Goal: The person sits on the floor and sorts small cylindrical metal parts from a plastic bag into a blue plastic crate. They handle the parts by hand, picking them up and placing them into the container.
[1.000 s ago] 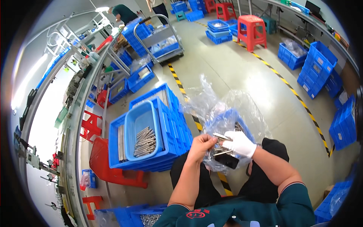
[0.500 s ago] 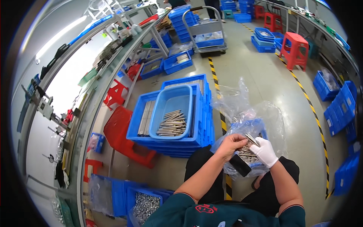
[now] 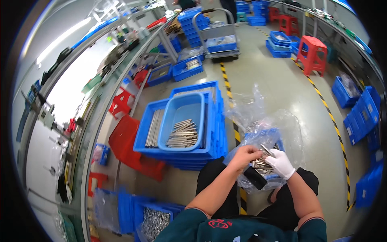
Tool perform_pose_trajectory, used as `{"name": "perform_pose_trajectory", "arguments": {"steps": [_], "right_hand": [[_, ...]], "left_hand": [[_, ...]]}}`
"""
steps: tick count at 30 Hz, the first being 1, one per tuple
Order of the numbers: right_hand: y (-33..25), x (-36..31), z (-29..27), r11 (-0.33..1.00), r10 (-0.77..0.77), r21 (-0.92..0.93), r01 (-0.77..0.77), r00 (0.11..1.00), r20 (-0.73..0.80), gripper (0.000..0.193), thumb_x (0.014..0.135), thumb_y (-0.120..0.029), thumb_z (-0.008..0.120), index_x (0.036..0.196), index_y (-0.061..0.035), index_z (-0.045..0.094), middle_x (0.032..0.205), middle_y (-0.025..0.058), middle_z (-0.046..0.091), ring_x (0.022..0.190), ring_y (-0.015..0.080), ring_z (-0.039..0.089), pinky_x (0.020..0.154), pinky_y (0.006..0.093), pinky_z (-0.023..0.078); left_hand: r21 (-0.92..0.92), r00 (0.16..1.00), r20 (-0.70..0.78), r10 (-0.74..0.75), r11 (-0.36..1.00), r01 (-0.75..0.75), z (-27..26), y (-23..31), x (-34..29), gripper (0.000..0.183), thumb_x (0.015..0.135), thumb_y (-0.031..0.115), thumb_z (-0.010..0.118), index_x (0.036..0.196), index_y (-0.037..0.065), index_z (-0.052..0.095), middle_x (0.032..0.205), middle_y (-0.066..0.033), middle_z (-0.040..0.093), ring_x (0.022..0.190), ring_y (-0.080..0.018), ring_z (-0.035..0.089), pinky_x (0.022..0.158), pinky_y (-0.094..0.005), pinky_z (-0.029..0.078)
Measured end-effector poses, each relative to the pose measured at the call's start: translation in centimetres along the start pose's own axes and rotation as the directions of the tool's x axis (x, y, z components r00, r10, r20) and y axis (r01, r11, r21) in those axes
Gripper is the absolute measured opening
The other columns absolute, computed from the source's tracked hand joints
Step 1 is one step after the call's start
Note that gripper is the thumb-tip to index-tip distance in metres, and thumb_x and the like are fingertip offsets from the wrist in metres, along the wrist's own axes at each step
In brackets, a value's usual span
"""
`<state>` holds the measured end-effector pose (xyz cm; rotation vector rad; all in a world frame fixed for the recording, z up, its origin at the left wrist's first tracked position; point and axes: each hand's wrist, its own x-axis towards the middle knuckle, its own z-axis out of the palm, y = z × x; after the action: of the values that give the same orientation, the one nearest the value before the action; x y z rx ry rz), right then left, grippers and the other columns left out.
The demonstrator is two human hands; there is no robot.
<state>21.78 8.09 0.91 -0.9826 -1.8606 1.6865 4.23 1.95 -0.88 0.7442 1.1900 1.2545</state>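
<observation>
My right hand (image 3: 281, 163), in a white glove, is closed around a few short shiny metal rods (image 3: 266, 151). My bare left hand (image 3: 243, 156) is closed too, its thumb and fingers pinched at the near-left side of those rods. Both hands are above a blue crate (image 3: 271, 133) lined with clear plastic film (image 3: 296, 133). More loose metal rods (image 3: 262, 166) lie in the crate under my hands. A black block-shaped object (image 3: 255, 178) is at the crate's near-left edge, below my left wrist; its kind is unclear.
Stacked blue crates at left carry a light-blue tub (image 3: 163, 131) of similar rods. A red stool (image 3: 129, 143) stands beside them. Lower left, a blue bin (image 3: 139, 211) holds small metal parts. A trolley (image 3: 219, 32) and red stool (image 3: 314, 52) stand farther off.
My hands have drawn slightly closer together over the crate, with the rods between them. The whole view has shifted a little.
</observation>
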Motion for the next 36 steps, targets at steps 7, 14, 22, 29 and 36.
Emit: {"name": "perform_pose_trajectory", "arguments": {"steps": [7, 14, 22, 29, 36], "right_hand": [[0.3, 0.2, -0.4, 0.971, 0.083, 0.217, -0.105, 0.991, 0.106, 0.020, 0.085, -0.020, 0.061, 0.083, 0.0006, 0.059, 0.071, 0.0001, 0.055, 0.066, 0.0074, 0.048, 0.058, 0.0255, 0.041], [-2.8, -1.1, -0.8, 0.864, 0.265, 0.360, -0.351, 0.927, 0.266, 0.018, 0.087, -0.017, 0.059, 0.094, -0.0004, 0.061, 0.076, 0.0008, 0.059, 0.062, 0.0070, 0.053, 0.050, 0.0225, 0.041], [-2.5, -1.4, -0.2, 0.866, 0.206, 0.419, -0.272, 0.959, 0.196, 0.017, 0.086, -0.015, 0.058, 0.092, 0.0012, 0.060, 0.078, 0.0008, 0.059, 0.068, 0.0071, 0.053, 0.058, 0.0218, 0.043], [-1.5, -0.9, 0.3, 0.952, 0.099, 0.287, -0.109, 0.994, 0.052, 0.017, 0.085, -0.014, 0.060, 0.092, 0.0020, 0.061, 0.081, 0.0019, 0.060, 0.072, 0.0077, 0.054, 0.063, 0.0236, 0.045], [-2.0, -1.0, 0.4, 0.943, 0.136, 0.295, -0.157, 0.986, 0.093, 0.018, 0.084, -0.011, 0.059, 0.096, 0.0024, 0.061, 0.082, 0.0026, 0.061, 0.071, 0.0085, 0.056, 0.063, 0.0235, 0.046]], "left_hand": [[-0.090, 1.000, -0.009, -0.015, 0.996, 0.014, -0.8, 0.9, 0.1, 0.017, 0.082, 0.016, 0.069, 0.086, 0.001, 0.064, 0.073, -0.0020, 0.061, 0.064, -0.0082, 0.054, 0.058, -0.0214, 0.042], [-0.155, 0.993, 0.108, -0.051, 0.986, 0.068, -0.6, 1.4, -0.4, 0.017, 0.081, 0.015, 0.070, 0.088, 0.001, 0.064, 0.075, -0.0018, 0.061, 0.063, -0.0080, 0.053, 0.059, -0.0208, 0.043], [-0.173, 0.989, 0.146, -0.005, 0.984, 0.030, -0.3, 1.1, -0.3, 0.018, 0.080, 0.017, 0.072, 0.086, 0.002, 0.064, 0.074, -0.0008, 0.061, 0.063, -0.0070, 0.053, 0.059, -0.0204, 0.041], [-0.286, 0.994, 0.111, -0.017, 0.957, 0.048, 0.0, -0.6, 0.2, 0.020, 0.084, 0.023, 0.068, 0.089, 0.004, 0.063, 0.073, 0.0013, 0.058, 0.064, -0.0071, 0.051, 0.061, -0.0215, 0.041], [-0.461, 0.965, 0.252, -0.073, 0.868, 0.186, -0.8, -0.5, -0.2, 0.015, 0.088, 0.023, 0.062, 0.094, 0.010, 0.060, 0.080, 0.0008, 0.061, 0.073, -0.0098, 0.058, 0.066, -0.0259, 0.047]]}}
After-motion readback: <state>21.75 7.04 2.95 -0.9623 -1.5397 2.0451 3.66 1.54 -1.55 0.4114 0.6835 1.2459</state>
